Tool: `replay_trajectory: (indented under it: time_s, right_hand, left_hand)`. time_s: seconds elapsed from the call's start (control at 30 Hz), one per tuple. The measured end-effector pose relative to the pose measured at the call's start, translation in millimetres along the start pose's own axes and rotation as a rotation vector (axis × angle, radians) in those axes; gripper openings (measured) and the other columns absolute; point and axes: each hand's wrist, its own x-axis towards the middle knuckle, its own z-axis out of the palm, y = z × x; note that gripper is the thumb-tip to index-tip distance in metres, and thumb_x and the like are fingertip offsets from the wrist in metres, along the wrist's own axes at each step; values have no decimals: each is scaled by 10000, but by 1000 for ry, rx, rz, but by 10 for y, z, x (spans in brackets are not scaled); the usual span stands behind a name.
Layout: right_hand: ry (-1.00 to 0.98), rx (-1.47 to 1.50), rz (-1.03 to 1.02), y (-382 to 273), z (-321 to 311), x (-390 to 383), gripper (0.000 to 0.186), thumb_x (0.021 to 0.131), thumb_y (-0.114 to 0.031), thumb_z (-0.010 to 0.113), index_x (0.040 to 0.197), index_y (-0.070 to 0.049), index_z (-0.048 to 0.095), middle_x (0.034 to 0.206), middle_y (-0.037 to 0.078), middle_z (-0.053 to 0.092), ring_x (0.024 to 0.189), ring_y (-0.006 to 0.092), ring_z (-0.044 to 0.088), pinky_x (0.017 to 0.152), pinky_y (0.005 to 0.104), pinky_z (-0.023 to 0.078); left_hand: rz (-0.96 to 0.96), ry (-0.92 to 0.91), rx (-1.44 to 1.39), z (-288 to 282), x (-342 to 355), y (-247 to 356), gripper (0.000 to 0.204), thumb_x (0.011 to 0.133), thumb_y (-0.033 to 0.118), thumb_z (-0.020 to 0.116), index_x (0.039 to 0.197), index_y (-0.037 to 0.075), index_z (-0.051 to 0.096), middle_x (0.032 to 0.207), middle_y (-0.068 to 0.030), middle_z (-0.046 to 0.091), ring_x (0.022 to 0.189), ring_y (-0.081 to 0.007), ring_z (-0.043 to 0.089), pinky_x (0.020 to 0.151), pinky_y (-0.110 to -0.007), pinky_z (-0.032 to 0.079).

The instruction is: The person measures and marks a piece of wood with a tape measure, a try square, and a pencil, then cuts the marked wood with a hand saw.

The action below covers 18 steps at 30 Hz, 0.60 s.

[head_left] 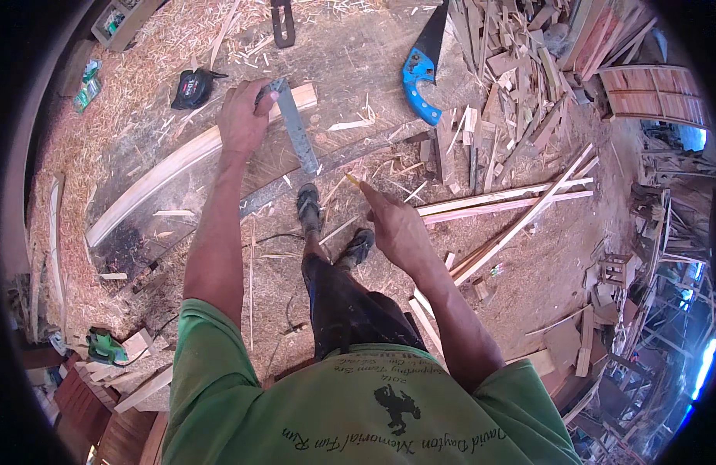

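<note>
My left hand [245, 118] grips the handle end of a try square [297, 136], thumb over its corner. The square's grey blade points back toward me, past the right end of a long curved wooden piece [160, 180] lying on the workbench. Between the fingers of my right hand [399, 229] is a yellow pencil [352, 179], its tip to the left, near the free end of the blade but apart from it. The fingers of my right hand are closed around it.
A black tape measure [193, 89] lies left of my left hand. Farther right rests a blue-handled handsaw [421, 81]. Wood offcuts [521, 93] are heaped at the far right, and long strips [521, 198] lie nearer. Shavings cover much of the floor. A green power tool [104, 346] sits at the lower left.
</note>
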Motion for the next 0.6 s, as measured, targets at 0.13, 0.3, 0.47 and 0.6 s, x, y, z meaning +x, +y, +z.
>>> replay_trajectory:
  time_s: [0.13, 0.3, 0.47, 0.6]
  right_hand:
    - [35, 45, -30, -104, -45, 249, 572, 851, 68, 557, 1415, -24, 535, 929, 220, 681, 858, 415, 696, 734, 501, 551]
    - [107, 27, -74, -212, 31, 701, 558, 863, 31, 554, 1418, -28, 536, 951, 221, 696, 867, 414, 697, 745, 511, 549]
    - [169, 0, -41, -495, 26, 1313, 527, 878, -8, 565, 1404, -41, 550, 943, 232, 709, 838, 432, 692, 735, 535, 546]
    - [149, -33, -44, -573, 3, 1578, 478, 872, -17, 576, 1349, -46, 594, 896, 227, 715, 841, 436, 694, 735, 540, 546]
  left_hand:
    - [-5, -5, -5, -15, -8, 3, 337, 968, 366, 660, 1253, 188, 686, 1150, -71, 685, 1094, -329, 619, 926, -478, 512]
    - [17, 6, -12, -36, -15, 2, 340, 941, 348, 684, 1242, 190, 688, 1106, -74, 682, 1041, -330, 629, 910, -472, 513]
    - [29, 45, -14, -47, -9, 89, 303, 915, 305, 701, 1191, 181, 686, 1077, -68, 676, 1012, -329, 629, 892, -472, 508]
    - [31, 68, -18, -35, 14, 119, 280, 897, 276, 702, 1158, 177, 682, 1058, -57, 661, 1022, -321, 616, 894, -490, 473]
